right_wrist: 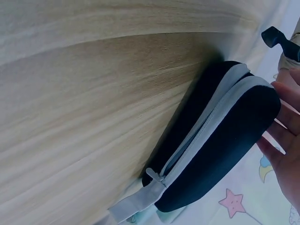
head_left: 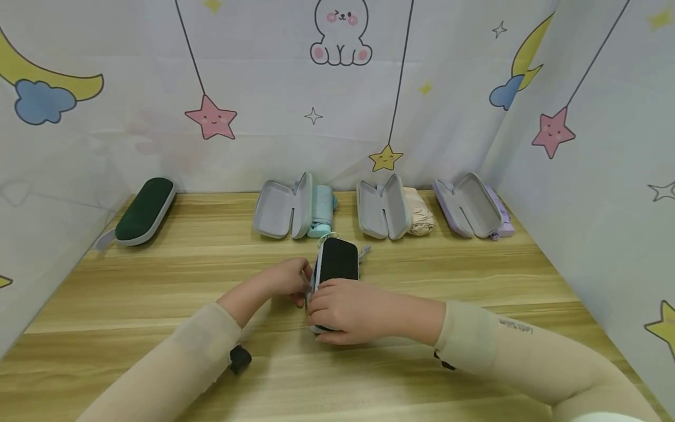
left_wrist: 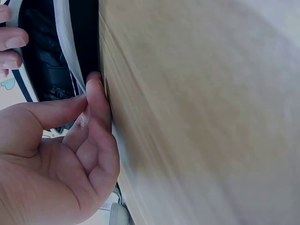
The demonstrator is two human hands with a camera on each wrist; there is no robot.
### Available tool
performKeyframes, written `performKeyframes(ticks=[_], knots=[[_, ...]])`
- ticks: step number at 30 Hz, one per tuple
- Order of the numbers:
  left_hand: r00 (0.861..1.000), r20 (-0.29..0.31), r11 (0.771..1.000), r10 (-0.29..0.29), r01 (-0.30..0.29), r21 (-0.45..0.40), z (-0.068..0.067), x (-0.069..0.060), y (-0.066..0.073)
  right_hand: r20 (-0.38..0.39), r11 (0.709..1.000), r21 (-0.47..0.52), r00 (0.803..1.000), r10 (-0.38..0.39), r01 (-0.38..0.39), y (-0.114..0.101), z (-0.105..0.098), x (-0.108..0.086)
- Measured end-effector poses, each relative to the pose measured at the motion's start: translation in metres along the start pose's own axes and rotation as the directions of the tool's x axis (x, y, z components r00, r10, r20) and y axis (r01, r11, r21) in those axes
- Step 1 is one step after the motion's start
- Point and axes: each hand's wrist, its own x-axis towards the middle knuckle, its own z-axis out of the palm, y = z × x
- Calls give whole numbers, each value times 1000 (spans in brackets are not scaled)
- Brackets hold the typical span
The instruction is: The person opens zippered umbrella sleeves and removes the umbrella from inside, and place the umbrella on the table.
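Note:
A black case [head_left: 340,258] with a light grey zip edge lies on the table in front of the person. The left hand [head_left: 289,278] is at its left side; in the left wrist view the left hand [left_wrist: 70,154] pinches the grey zip edge [left_wrist: 68,42] between thumb and finger. Dark folded material [left_wrist: 47,65] shows inside the gap. The right hand [head_left: 350,310] lies over the near part of the case. In the right wrist view, fingers of the right hand [right_wrist: 286,126] hold the end of the black case [right_wrist: 225,136], whose grey strap [right_wrist: 136,202] hangs at the other end.
A closed dark green case [head_left: 145,211] lies at the back left. Along the back stand three open grey-lined cases [head_left: 274,211], [head_left: 373,211], [head_left: 477,205], beside a teal bundle [head_left: 322,208], a beige bundle [head_left: 418,211] and a purple one [head_left: 501,214]. Patterned cloth [head_left: 274,88] hangs behind.

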Motion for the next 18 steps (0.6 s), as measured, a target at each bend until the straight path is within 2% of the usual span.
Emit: performKeyframes(ticks=[4,7,10,13,15,16,18], knots=[[999,22,1000,26,-26,14,-1,1,-2,-73,1000,14,997,-23,24,0,-2,-4],[999,20,999,29,-29,13,-1,1,-3,-109,1000,2,994,-14,14,-2,-4,-8],[1000,-2,1000,9,-9,-1,1,-1,-2,-106,998,-31,993,51,-55,-7,-6,-10],[1000,-14,1000,4,-4,-11,2,-2,-1,-74,982,-79,984,164,-170,-14,-7,-10],[1000,-11,1000,7,-7,-16,2,-3,-1,-39,956,-100,962,272,-274,-18,-8,-10],[1000,-8,1000,9,-9,-16,2,-3,-1,-20,937,-106,943,334,-334,-20,-8,-10],[1000,0,1000,11,-11,-15,2,-4,-1,11,883,-113,888,460,-456,-22,-8,-10]])
